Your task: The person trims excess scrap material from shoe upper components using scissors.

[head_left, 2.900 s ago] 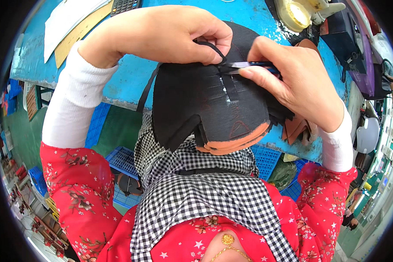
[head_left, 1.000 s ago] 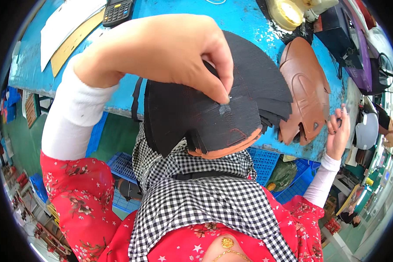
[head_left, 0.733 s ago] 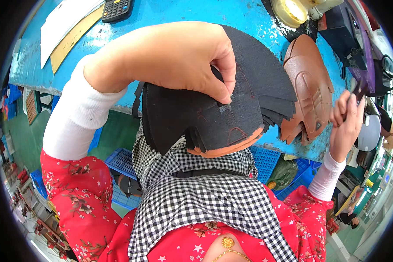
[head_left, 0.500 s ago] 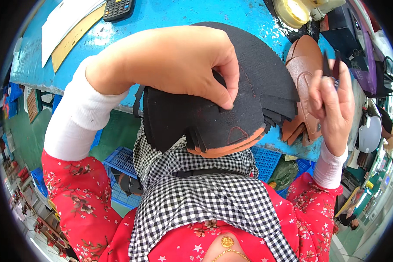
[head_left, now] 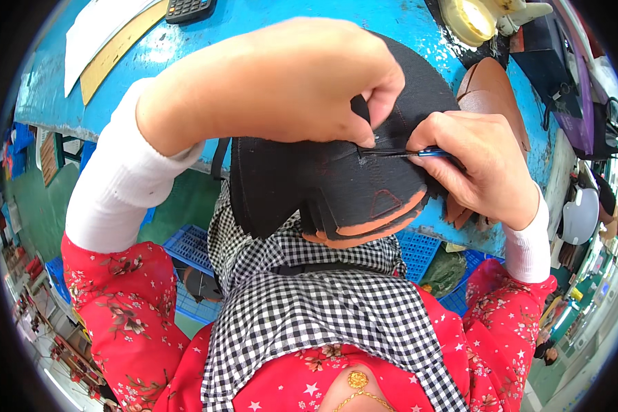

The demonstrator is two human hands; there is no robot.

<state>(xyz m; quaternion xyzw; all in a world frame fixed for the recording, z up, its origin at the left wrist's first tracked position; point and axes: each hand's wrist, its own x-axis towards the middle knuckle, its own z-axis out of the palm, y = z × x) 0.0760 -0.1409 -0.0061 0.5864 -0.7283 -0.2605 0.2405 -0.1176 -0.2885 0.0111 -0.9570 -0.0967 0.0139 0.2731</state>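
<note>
A fanned stack of black-backed leather pieces [head_left: 336, 180], with orange-brown edges and red stitching, lies across the near table edge above my lap. My left hand [head_left: 281, 82] arches over it, thumb and finger pinched at the top piece's surface. Whether a thread is in that pinch is too small to tell. From the right, my right hand [head_left: 484, 165] grips small thread snips [head_left: 429, 152] with a blue handle. Their dark blades point left and reach the black surface just beside my left thumb.
Brown leather pieces [head_left: 491, 96] lie right of the stack on the blue table [head_left: 247, 27]. A yellowish round container [head_left: 470, 24] and a dark box [head_left: 546, 72] stand at the back right. Paper sheets [head_left: 96, 41] and a calculator [head_left: 189, 8] are far left. Blue crates [head_left: 192, 250] sit below.
My right hand has come left and down with the snips, from above the brown pieces to beside my left thumb. My left hand has shifted slightly right and up.
</note>
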